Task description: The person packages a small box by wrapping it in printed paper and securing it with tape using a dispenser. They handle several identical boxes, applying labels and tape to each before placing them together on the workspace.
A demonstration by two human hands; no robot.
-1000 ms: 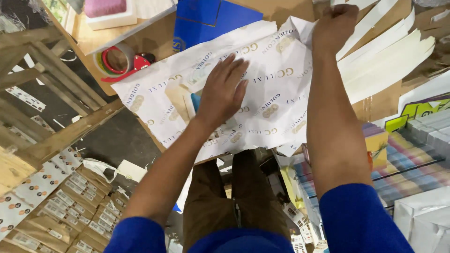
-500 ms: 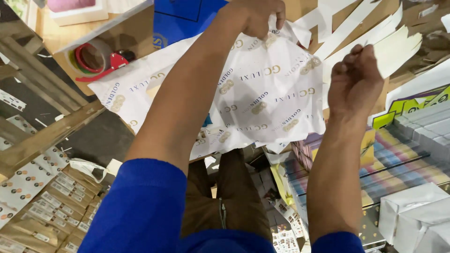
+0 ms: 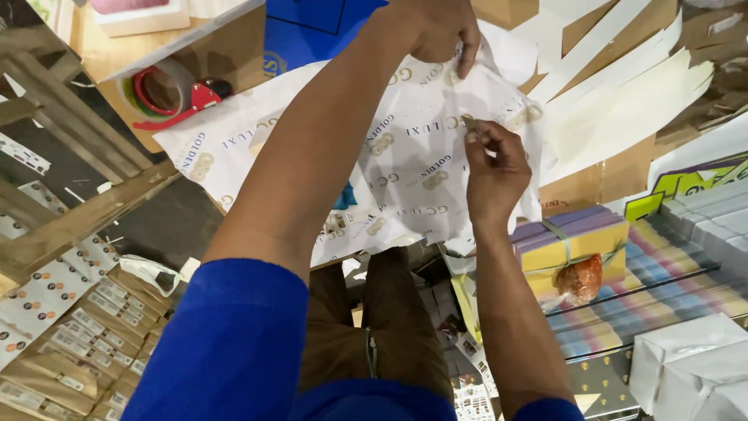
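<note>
Tight around wrapping paper (image 3: 421, 164): tape dispenser (image 3: 167, 97) close on left, white strips (image 3: 623, 86) crowding right, stacked coloured packs (image 3: 576, 242) below right. Open gap only near front edge, above lap.

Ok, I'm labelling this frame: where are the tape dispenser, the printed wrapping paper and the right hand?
Tape dispenser (image 3: 167, 97), head view, on its red frame.
Printed wrapping paper (image 3: 413, 168), head view, on its flat middle.
Right hand (image 3: 495, 168), head view, on the back of the hand.

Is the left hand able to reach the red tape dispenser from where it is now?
Probably yes. The left hand presses the far edge of the white wrapping paper, and the red tape dispenser lies uncovered to its left on the same surface, with nothing between them.
</note>
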